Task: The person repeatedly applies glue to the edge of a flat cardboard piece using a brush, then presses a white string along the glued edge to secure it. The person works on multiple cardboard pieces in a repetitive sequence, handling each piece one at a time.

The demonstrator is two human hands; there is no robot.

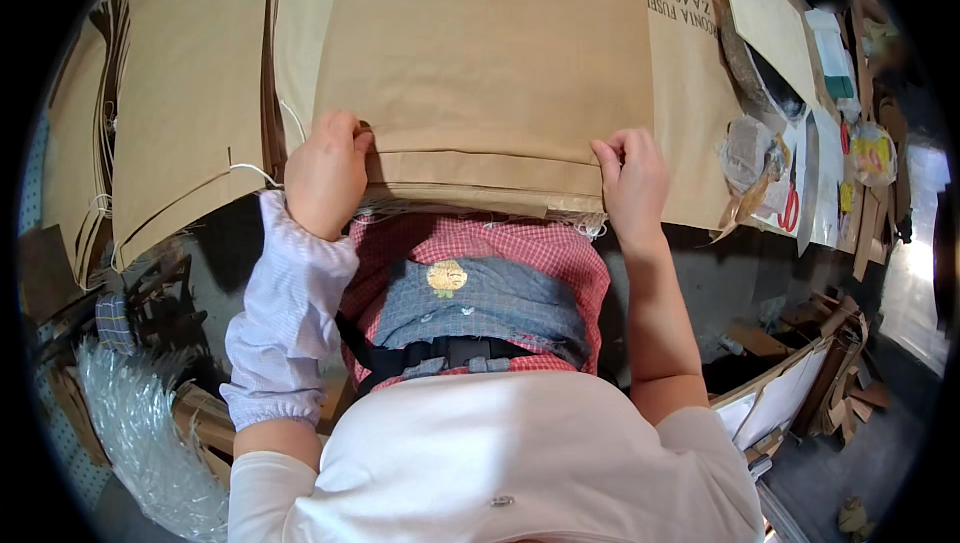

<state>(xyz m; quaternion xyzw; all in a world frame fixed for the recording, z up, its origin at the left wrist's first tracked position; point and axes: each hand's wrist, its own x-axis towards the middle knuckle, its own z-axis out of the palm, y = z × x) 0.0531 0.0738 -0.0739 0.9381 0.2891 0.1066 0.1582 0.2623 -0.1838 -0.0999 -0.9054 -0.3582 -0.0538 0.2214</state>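
Note:
A stack of flat brown paper sacks lies on the table in front of me, with a folded strip along its near edge. My left hand is closed at the near left corner, fingertips curled onto the top sack. At the near right corner, my right hand pinches the sack's edge between thumb and bent fingers. Loose white threads hang under the near edge, between my hands. The undersides of both sets of fingers are hidden.
More stacked sacks lie to the left, with a white cord at their corner. On the right are red-handled scissors, a clear plastic-wrapped bundle and a long blade-like strip. Clear plastic strands hang at lower left.

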